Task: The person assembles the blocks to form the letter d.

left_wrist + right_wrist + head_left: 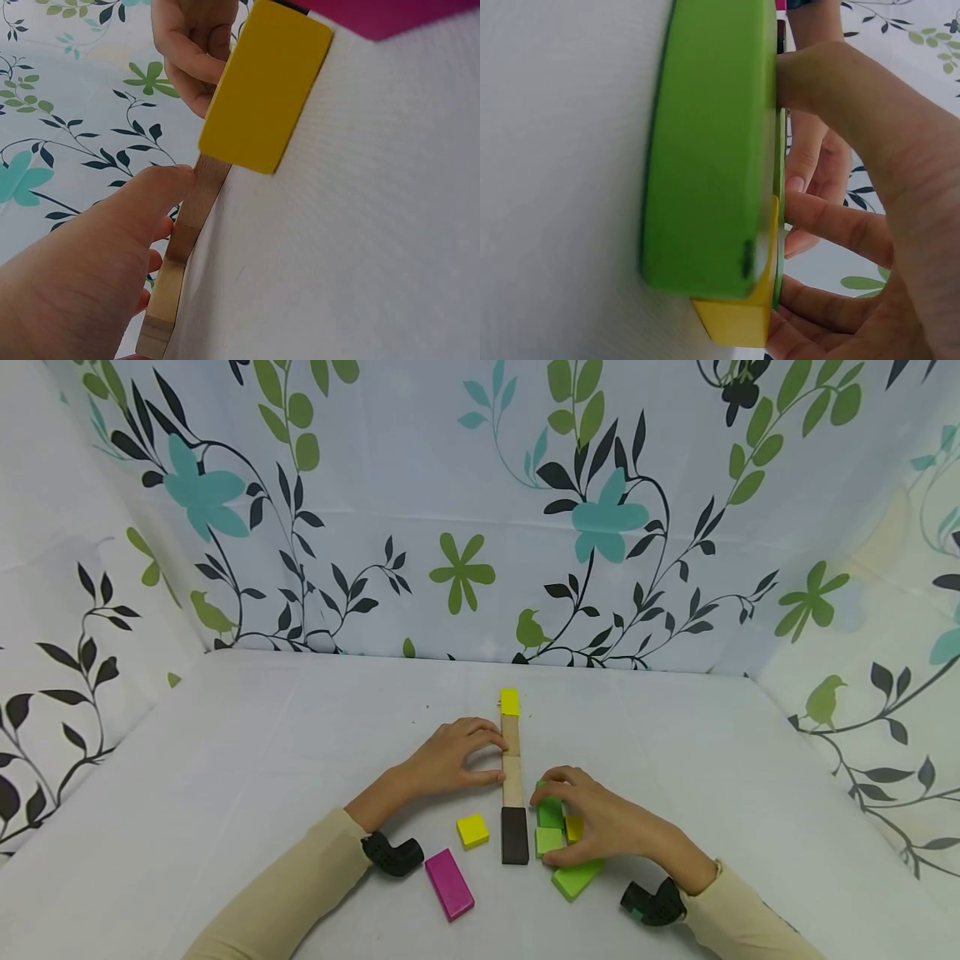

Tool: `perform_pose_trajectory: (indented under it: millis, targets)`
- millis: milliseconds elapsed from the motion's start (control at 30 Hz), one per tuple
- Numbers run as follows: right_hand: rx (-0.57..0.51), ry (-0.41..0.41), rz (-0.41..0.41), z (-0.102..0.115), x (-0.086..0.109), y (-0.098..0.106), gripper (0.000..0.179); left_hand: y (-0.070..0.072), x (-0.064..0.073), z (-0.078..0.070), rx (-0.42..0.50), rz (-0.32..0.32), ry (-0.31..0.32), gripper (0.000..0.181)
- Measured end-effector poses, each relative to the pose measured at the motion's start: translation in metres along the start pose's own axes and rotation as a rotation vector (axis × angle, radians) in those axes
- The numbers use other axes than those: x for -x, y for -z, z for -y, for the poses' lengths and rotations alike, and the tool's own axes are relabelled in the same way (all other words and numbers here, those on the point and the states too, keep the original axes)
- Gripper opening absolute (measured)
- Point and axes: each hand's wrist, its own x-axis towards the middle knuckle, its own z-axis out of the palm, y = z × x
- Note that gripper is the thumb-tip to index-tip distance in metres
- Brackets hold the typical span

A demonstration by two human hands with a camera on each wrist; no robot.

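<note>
A straight row of blocks runs away from the viewer in the head view: a dark block [514,836] nearest, two plain wooden blocks [512,781] in the middle, a small yellow block [509,702] at the far end. My left hand [455,760] rests at the row's left side, thumb and fingertips against the wooden blocks. On the right, my right hand [611,817] spans a green block [550,813] and a light green block [549,842], thumb at the near end, fingers at the far end. Beside them, partly hidden under that hand, lies a yellow block [573,828].
Another green block [576,880] lies below the right hand. Left of the row are a yellow square block [472,832] and a magenta block [450,884]. A white cloth covers the table [262,760], with a patterned curtain [397,485] behind.
</note>
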Motion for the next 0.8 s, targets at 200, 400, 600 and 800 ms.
perform_pose_trajectory:
  millis: [200,400,600,800]
  targets:
    - [-0.009,-0.021,0.029,0.0017,0.0003,0.0027,0.055,0.0011,0.0002,-0.001,0.002,-0.003,-0.008,0.039]
    - [-0.003,-0.018,0.036,0.0018,-0.0009,0.003,0.051,0.0021,0.0005,-0.0014,0.001,0.003,-0.003,0.039]
    - [0.023,-0.011,0.02,0.0009,-0.0012,0.0021,0.048,0.0019,0.0003,-0.0006,0.002,0.015,0.01,0.04]
    - [0.032,0.025,-0.008,0.0014,-0.002,0.0015,0.05,0.0018,0.0,-0.0006,0.006,0.016,0.008,0.04]
